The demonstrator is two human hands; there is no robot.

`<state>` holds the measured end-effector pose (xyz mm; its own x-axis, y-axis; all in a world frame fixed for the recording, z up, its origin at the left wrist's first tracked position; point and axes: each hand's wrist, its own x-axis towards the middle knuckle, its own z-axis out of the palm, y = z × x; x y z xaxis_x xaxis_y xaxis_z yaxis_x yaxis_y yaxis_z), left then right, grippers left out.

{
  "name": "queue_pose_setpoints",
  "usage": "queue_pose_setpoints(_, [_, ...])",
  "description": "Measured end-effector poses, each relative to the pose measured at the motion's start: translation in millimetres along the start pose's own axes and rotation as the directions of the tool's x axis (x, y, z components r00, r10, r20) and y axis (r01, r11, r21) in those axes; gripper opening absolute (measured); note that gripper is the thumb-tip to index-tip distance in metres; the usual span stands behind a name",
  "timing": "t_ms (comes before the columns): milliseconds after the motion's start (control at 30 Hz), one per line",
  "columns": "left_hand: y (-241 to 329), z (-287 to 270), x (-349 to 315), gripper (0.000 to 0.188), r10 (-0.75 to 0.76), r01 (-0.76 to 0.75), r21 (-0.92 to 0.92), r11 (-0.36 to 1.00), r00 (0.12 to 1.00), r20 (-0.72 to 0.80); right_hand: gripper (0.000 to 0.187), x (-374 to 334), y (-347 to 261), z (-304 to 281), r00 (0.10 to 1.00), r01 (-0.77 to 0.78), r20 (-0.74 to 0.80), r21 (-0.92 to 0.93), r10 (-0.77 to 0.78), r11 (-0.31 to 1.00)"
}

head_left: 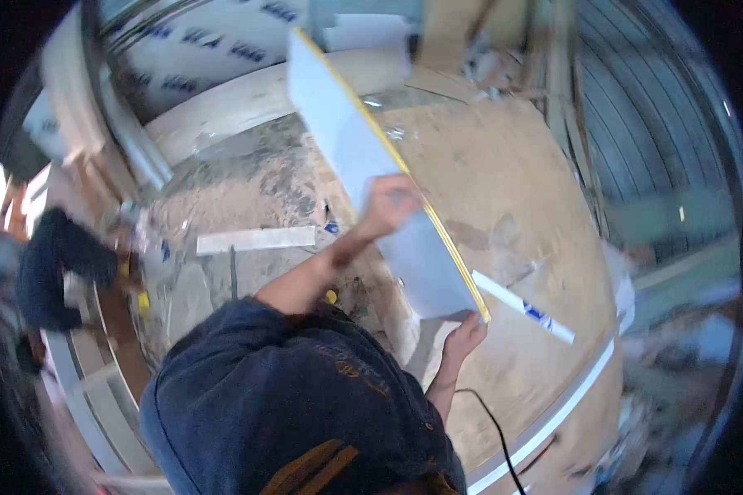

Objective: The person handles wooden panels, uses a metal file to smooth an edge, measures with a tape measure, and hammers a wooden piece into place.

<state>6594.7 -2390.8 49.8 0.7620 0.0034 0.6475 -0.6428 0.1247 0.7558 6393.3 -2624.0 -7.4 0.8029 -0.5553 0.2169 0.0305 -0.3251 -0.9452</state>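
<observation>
Over dusty wood floor (520, 190), long flat white panel w/ yellow edge (363, 157) is tilted up; left hand (390, 204) grips its middle, right hand (464, 337) pinches bottom corner; best keep both hands tight & lift slow, I think.

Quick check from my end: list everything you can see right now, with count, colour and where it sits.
long panel: one, pale blue-white with a yellow edge, held tilted over the plywood floor
plywood floor: one, tan and dusty, centre and right
flat strip: one, white, lying on the floor at left
short strip: one, white with a blue mark, on the floor right of the panel
long trim: one, white, along the floor's lower right edge
cable: one, black, bottom centre
another person: one, dark clothes, far left
left hand: gripping the panel's middle
right hand: at the panel's lower end
</observation>
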Motion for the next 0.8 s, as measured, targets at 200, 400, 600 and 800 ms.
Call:
queue_pose_setpoints(200, [-140.9,-156.8,-73.0,0.023,-0.721,0.745,-0.032,0.667,0.633,-0.282,0.029,-2.3,-55.5,48.5,0.949,-0.042,-0.314,-0.195,-0.022,0.980])
queue_pose_setpoints(400, [-142.8,-141.9,-116.6,0.066,-0.950,0.851,-0.498,0.166,0.274,0.152,0.049,-40.4,-64.7,59.4,0.903,-0.018,-0.419,0.187,0.096,0.982])
queue_pose_setpoints(600, [-119.7,-122.9,-134.3,0.067,-0.847,0.832,-0.495,0.253,0.437,0.302,0.030,-102.2,-63.2,75.0,0.805,-0.143,-0.555,0.163,0.211,0.976])
queue_pose_setpoints(800, [-105.8,-156.6,-158.6,0.070,-0.690,0.901,-0.200,0.386,0.426,0.585,0.037,-132.1,-35.0,67.1,0.614,-0.294,-0.729,0.145,0.303,0.945])
